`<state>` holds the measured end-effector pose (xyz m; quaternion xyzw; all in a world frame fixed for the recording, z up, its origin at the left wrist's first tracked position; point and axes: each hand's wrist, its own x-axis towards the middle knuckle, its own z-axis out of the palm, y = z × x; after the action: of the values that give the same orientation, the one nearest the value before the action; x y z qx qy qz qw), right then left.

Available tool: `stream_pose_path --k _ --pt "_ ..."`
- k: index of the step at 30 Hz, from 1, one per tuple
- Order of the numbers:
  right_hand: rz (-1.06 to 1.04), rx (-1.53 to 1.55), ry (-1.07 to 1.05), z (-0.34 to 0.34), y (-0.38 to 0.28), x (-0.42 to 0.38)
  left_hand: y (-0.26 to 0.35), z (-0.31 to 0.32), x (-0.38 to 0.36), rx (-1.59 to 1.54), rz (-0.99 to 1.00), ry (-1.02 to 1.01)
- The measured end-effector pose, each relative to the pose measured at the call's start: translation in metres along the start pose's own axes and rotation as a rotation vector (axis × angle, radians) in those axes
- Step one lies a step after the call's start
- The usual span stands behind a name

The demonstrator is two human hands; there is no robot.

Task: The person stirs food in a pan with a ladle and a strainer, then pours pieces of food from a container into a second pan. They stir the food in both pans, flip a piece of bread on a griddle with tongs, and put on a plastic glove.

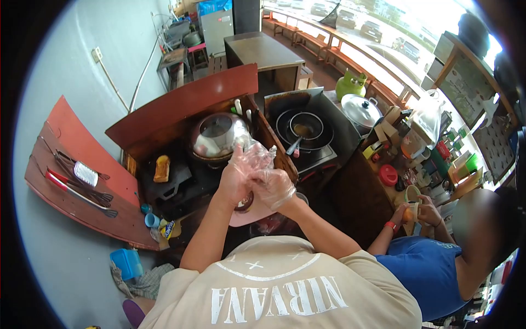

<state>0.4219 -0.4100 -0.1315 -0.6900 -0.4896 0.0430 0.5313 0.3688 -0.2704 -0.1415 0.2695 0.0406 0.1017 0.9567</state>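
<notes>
Close together in front of my chest, both hands are in thin clear plastic. My left hand [235,178] points forward with its fingers stretched out, a crinkled clear plastic glove [257,155] around them. My right hand [275,188], also covered in clear plastic, has bent fingers pressed on the plastic at my left hand. Just beyond them a shiny domed lid [221,131] covers a round pan. Under my wrists is a pink board [249,215], with a dark round-topped jar [244,202] partly hidden by my hands.
A browned piece of bread [161,168] lies on the dark griddle [178,189] at left. Tongs [79,192] hang on the red panel. To the right, a small pan [306,127] sits inside a wok. A co-worker in blue [419,257] holds something orange near a crowded counter.
</notes>
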Motion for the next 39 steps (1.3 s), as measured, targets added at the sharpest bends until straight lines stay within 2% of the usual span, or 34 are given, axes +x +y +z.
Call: stream_pose_path --k 1,3,5,7,9,11,12,14,15,17,19,21,22,23,25,27,29,30,33,34,35,37,38,39 --pt "-0.007 -0.007 0.010 0.001 0.001 -0.001 -0.001 -0.003 0.002 0.005 -0.001 -0.013" --pt "-0.045 -0.008 -0.001 0.006 0.003 -0.004 -0.001 -0.003 0.000 0.334 0.190 0.120" --pt "-0.067 -0.035 0.007 0.010 0.005 -0.006 0.004 0.006 -0.005 0.233 0.118 0.075" --pt "0.005 0.054 0.039 0.011 0.005 -0.007 0.006 0.013 -0.011 0.435 0.014 0.114" --pt "0.069 0.079 0.018 0.009 0.003 -0.007 0.002 0.013 -0.011 0.539 0.023 0.090" --pt "0.158 0.072 0.008 0.008 0.002 -0.007 -0.001 0.014 -0.011 0.470 0.047 0.001" --pt "0.160 0.070 0.011 0.008 0.001 -0.007 0.000 0.016 -0.009 0.470 0.045 -0.001" --pt "0.130 0.129 0.032 0.008 0.001 -0.007 0.002 0.020 -0.007 0.207 -0.058 -0.081" --pt "0.131 0.126 0.035 0.010 0.003 -0.006 0.004 0.020 -0.008 0.207 -0.060 -0.084" --pt "-0.147 0.017 0.166 0.015 0.009 -0.004 0.010 0.016 -0.010 0.181 -0.097 -0.317" --pt "-0.188 -0.014 0.141 0.012 0.004 0.000 0.014 0.022 -0.012 0.136 -0.115 -0.314" --pt "-0.228 -0.044 0.117 0.010 0.000 0.004 0.019 0.033 -0.016 0.175 -0.058 -0.183" --pt "-0.175 -0.033 0.050 0.009 -0.002 0.005 0.021 0.024 -0.010 0.069 -0.036 -0.267" --pt "-0.120 -0.021 -0.018 0.009 -0.004 0.006 0.021 0.024 -0.010 0.068 -0.036 -0.264" --pt "-0.057 0.023 -0.071 0.002 -0.019 0.011 0.023 0.038 -0.014 0.208 0.206 -0.166" --pt "0.002 0.079 -0.145 0.002 -0.033 0.014 0.032 0.041 -0.017 0.113 0.228 -0.196" --pt "-0.016 0.093 -0.170 0.005 -0.044 0.018 0.045 0.033 -0.019 -0.161 0.071 -0.349" --pt "-0.056 0.062 -0.185 0.006 -0.051 0.020 0.047 0.036 -0.020 -0.143 0.094 -0.389" --pt "-0.167 0.069 -0.253 0.013 -0.054 0.028 0.057 0.044 -0.029 -0.034 0.242 -0.294" --pt "-0.169 0.032 -0.298 0.014 -0.057 0.031 0.059 0.046 -0.033 -0.298 0.245 -0.310" --pt "-0.170 0.040 -0.311 0.015 -0.062 0.034 0.063 0.045 -0.036 -0.299 0.256 -0.300" --pt "-0.154 0.166 -0.425 0.017 -0.072 0.039 0.074 0.039 -0.040 0.084 0.397 -0.225" --pt "-0.176 0.156 -0.428 0.021 -0.073 0.040 0.074 0.035 -0.043 -0.059 0.447 -0.175" --pt "-0.173 0.162 -0.435 0.026 -0.074 0.042 0.082 0.034 -0.045 -0.077 0.452 -0.269"
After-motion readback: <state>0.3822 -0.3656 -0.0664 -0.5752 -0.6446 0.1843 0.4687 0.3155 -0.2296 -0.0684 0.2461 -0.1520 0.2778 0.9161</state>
